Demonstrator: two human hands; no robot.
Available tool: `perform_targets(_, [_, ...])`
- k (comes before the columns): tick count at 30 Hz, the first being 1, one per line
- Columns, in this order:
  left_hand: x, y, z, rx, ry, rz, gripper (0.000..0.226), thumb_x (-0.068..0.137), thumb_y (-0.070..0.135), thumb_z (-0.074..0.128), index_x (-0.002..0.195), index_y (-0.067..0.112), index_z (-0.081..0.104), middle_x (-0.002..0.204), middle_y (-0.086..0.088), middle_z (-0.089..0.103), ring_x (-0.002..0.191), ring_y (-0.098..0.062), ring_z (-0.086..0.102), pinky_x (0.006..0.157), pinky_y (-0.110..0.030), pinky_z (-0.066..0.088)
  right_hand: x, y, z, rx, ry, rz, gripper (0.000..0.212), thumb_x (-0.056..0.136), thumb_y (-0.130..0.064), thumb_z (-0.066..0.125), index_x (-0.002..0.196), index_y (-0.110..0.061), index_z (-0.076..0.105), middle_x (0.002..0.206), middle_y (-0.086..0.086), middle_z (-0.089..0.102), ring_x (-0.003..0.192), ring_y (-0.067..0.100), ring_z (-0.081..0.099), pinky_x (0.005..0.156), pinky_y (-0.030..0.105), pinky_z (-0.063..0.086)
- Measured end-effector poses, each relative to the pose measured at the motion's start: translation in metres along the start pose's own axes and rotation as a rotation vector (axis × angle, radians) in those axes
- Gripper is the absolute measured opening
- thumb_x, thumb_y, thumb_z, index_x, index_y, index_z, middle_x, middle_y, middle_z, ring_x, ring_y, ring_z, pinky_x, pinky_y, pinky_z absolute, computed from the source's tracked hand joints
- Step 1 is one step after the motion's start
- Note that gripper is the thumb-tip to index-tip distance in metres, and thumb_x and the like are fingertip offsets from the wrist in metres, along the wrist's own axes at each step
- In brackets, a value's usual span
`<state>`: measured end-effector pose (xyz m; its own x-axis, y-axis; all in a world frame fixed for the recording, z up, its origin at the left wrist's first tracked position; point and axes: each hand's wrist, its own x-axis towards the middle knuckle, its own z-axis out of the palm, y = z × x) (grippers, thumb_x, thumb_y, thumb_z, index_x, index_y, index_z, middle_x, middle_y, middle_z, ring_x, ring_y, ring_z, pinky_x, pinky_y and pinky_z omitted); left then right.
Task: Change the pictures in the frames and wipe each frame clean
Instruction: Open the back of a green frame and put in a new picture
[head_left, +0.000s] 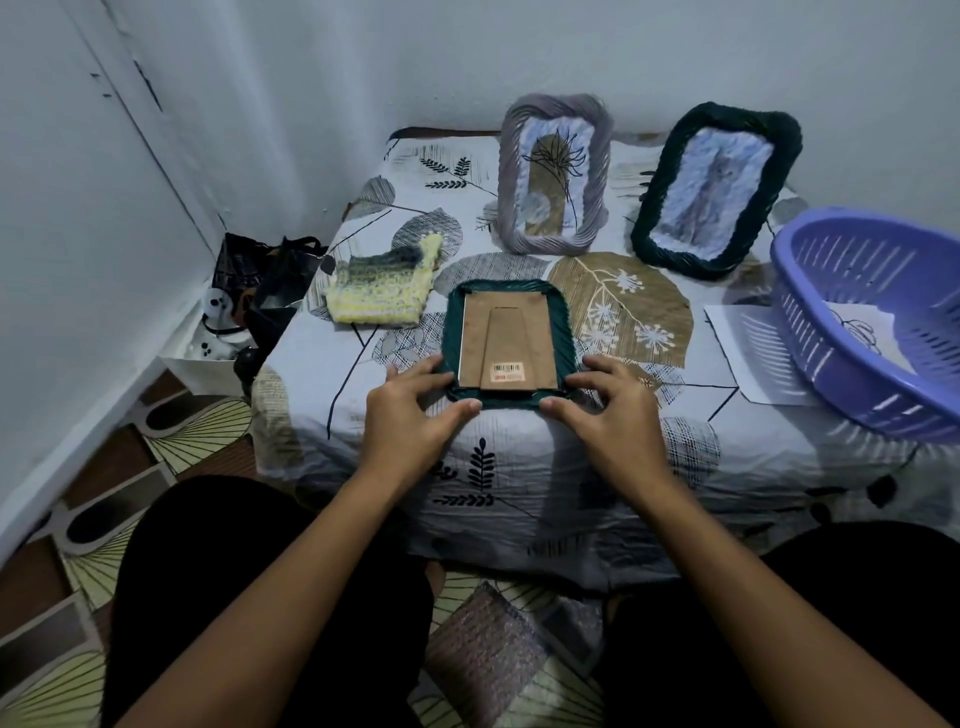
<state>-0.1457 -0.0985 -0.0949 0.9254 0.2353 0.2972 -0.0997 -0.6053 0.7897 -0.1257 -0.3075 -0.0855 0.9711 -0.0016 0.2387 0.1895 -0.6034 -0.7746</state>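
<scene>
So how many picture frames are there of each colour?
Dark green frames: 2, one lying face down between the left hand and right hand, one standing.
Grey frames: 1.
Total: 3 frames.

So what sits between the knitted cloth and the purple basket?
In the head view, the face-down green frame, held by both hands, and bare patterned tablecloth; a white sheet lies beside the basket.

— Where is the camera sitting?
— On the person's head, looking forward and down, close over a low table (597, 457) standing against a wall (363, 67).
</scene>
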Motion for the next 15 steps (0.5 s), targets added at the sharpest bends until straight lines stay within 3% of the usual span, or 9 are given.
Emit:
perform_targets(5, [0.0011,0.0019,-0.0006,0.029,0.002,-0.006,0.050,0.069,0.020,0.085,0.111,-0.002,0.068,0.132,-0.013,0.058,0.117,-0.005,0.048,0.120,-0.037,0.018,-0.0005,-0.0009,-0.0004,-0.002,-0.002,0.005,0.044,0.075,-0.027,0.080,0.110,-0.004,0.069,0.133,0.007,0.054,0.122,0.018,0.048,0.097,0.027,0.042])
perform_targets(8, [0.0014,0.0024,-0.0016,0.046,-0.012,-0.015,0.050,0.070,0.021,0.084,0.112,-0.001,0.068,0.134,-0.012,0.056,0.123,-0.014,0.052,0.120,-0.035,0.016,-0.0003,-0.0020,-0.0012,-0.005,-0.008,0.017,0.043,0.076,-0.026,0.079,0.111,-0.005,0.069,0.134,0.006,0.053,0.123,0.018,0.047,0.096,0.025,0.039])
perform_targets(13, [0.0016,0.0039,-0.0030,0.069,-0.031,-0.015,0.048,0.072,0.022,0.083,0.112,0.000,0.068,0.135,-0.011,0.055,0.126,-0.018,0.052,0.117,-0.025,0.011,0.0002,-0.0036,-0.0013,-0.016,-0.020,0.029,0.042,0.076,-0.026,0.079,0.112,-0.006,0.069,0.135,0.006,0.053,0.124,0.020,0.047,0.102,0.034,0.042])
perform_targets(15, [0.0015,0.0040,-0.0032,0.067,-0.041,-0.018,0.048,0.073,0.022,0.083,0.113,0.002,0.068,0.136,-0.010,0.055,0.128,-0.018,0.050,0.117,-0.025,0.009,0.0004,-0.0035,-0.0015,-0.018,-0.029,0.031,0.042,0.076,-0.027,0.078,0.112,-0.007,0.069,0.136,0.006,0.053,0.124,0.019,0.046,0.101,0.032,0.041])
